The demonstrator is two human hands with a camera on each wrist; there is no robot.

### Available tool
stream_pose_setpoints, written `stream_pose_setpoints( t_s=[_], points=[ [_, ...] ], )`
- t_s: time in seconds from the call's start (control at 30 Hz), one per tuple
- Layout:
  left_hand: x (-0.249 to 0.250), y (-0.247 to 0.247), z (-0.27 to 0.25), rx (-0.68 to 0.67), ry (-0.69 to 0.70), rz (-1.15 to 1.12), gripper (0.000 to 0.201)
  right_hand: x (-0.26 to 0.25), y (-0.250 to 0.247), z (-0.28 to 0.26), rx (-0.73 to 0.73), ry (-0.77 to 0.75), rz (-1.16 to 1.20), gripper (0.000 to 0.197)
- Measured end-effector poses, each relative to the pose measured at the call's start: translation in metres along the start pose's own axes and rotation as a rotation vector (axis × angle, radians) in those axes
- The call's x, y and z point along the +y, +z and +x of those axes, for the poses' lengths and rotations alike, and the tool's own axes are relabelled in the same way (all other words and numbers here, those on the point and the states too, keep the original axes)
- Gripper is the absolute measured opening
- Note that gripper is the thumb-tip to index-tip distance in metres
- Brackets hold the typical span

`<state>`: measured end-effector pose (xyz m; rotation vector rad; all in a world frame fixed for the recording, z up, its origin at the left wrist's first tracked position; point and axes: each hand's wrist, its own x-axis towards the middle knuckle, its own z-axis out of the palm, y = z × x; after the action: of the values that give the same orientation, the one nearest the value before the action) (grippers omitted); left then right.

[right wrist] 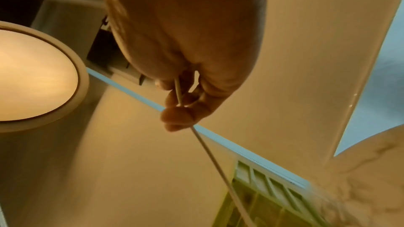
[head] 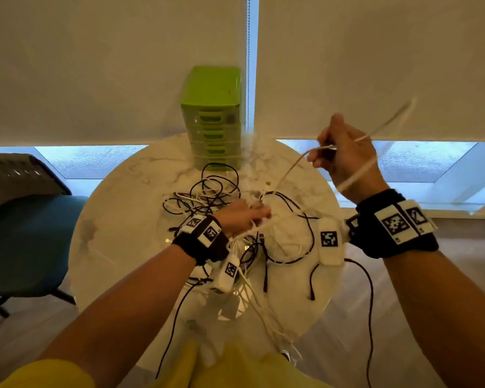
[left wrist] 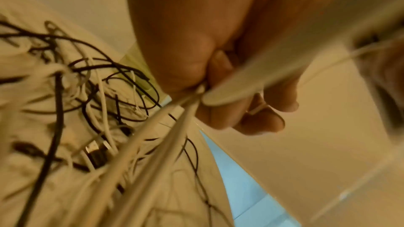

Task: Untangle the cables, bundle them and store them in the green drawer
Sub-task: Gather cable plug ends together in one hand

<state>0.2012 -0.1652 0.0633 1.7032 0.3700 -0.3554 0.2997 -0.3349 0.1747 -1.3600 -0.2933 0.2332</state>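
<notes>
A tangle of black and white cables (head: 207,197) lies on the round marble table (head: 118,214). My left hand (head: 244,215) is low over the table's middle and grips a bunch of white cables (left wrist: 166,127). My right hand (head: 342,155) is raised to the right and pinches a single white cable (head: 291,166), which runs taut down toward the left hand; its free end sticks up to the right. In the right wrist view the thumb and fingers (right wrist: 179,116) pinch that white cable (right wrist: 210,151). The green drawer unit (head: 212,119) stands at the table's far edge, drawers closed.
A blue chair (head: 25,242) stands left of the table. Black cables (head: 367,298) hang over the table's near right edge. White roller blinds (head: 375,65) with a bead chain hang behind the drawer unit. A round ceiling lamp (right wrist: 32,78) shows in the right wrist view.
</notes>
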Motion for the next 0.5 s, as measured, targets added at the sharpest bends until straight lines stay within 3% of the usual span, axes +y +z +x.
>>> stream_pose_setpoints(
  t_s=[0.07,0.13,0.27,0.33,0.4,0.5],
  points=[
    [0.006,-0.002,0.001,0.05,0.021,-0.172,0.023,0.006,-0.013,0.0,0.018,0.031,0.004,0.024],
    [0.018,-0.004,0.002,0.079,0.078,-0.264,0.024,0.021,-0.023,-0.008,-0.119,0.16,-0.068,0.015],
    [0.046,-0.003,0.002,0.076,0.194,-0.359,0.025,0.052,-0.039,-0.032,-0.463,0.388,-0.287,0.055],
    [0.057,-0.005,0.001,0.072,0.226,-0.369,0.023,0.065,-0.054,-0.041,-0.54,0.409,-0.435,0.049],
    [0.063,-0.003,0.001,0.073,0.244,-0.376,0.017,0.079,-0.073,-0.047,-0.517,0.457,-0.5,0.038],
    [0.071,0.006,0.007,0.12,0.255,-0.415,0.015,0.105,-0.106,-0.056,-0.387,0.597,-0.442,0.047]
  ],
)
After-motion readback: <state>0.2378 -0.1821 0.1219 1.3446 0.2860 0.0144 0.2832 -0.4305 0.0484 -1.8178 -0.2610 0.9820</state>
